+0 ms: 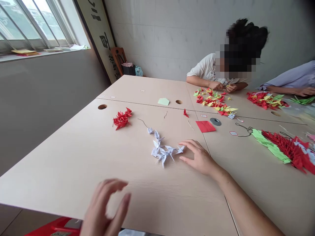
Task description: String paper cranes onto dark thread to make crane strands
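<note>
My right hand [197, 157] rests on the table with fingers spread, its fingertips just right of a string of white paper cranes [161, 149]. It holds nothing. My left hand [104, 208] hovers near the table's front edge, fingers apart and slightly blurred, empty. A cluster of red paper cranes [122, 118] lies farther back on the left. A thin thread [142, 122] trails from the white cranes' far end.
A red paper square [205, 126], a small grey disc [215, 122] and a green sheet [163, 101] lie mid-table. A strand of red, green and white cranes [285, 147] lies at right. Two other people fold among coloured crane piles [214, 101] at the far side.
</note>
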The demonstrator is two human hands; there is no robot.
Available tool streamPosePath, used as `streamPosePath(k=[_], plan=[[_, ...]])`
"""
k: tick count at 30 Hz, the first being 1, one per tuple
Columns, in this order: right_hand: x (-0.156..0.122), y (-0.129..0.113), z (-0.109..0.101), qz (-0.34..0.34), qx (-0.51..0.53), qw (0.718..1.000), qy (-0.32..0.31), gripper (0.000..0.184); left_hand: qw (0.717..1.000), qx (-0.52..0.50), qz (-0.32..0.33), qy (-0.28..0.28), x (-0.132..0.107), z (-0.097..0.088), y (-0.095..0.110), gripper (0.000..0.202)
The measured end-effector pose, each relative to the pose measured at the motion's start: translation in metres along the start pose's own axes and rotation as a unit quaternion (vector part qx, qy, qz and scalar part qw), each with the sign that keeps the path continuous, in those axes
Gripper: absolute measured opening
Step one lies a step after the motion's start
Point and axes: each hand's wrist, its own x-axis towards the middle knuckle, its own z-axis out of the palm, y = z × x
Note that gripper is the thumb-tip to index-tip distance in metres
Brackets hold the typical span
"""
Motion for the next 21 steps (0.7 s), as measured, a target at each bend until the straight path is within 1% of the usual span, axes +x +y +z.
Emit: streamPosePath(k=[2,3,4,6,8,11,16,21], plan=[[0.002,0.002,0.004,0.004,0.003,1.0,0.008,0.033,0.992,0.041,0.091,-0.08,0.04,0.028,0.021,0.029],[0.003,0.003,0.006,0.004,0.006,1.0,0.014,0.031,0.984,0.067,0.133,-0.097,0.058,0.043,0.032,0.033],[0.004,0.004,0.008,0.004,0.008,1.0,0.021,0.03,0.976,0.094,0.169,-0.102,0.074,0.056,0.042,0.038],[0.006,0.004,0.011,0.002,0.012,0.999,0.034,0.025,0.961,0.152,0.203,-0.108,0.099,0.079,0.054,0.04],[0.007,0.004,0.013,-0.006,0.012,0.999,0.043,0.017,0.949,0.2,0.214,-0.113,0.114,0.093,0.056,0.028],[0.008,0.003,0.015,-0.017,0.014,0.999,0.047,0.014,0.94,0.224,0.224,-0.125,0.125,0.099,0.047,0.015],[0.007,0.0,0.013,-0.017,0.037,0.998,0.038,0.015,0.946,0.184,0.237,-0.122,0.133,0.099,0.033,0.017],[0.009,-0.013,0.011,-0.02,0.057,0.998,0.016,0.022,0.955,0.145,0.233,-0.11,0.139,0.096,0.024,0.012]])
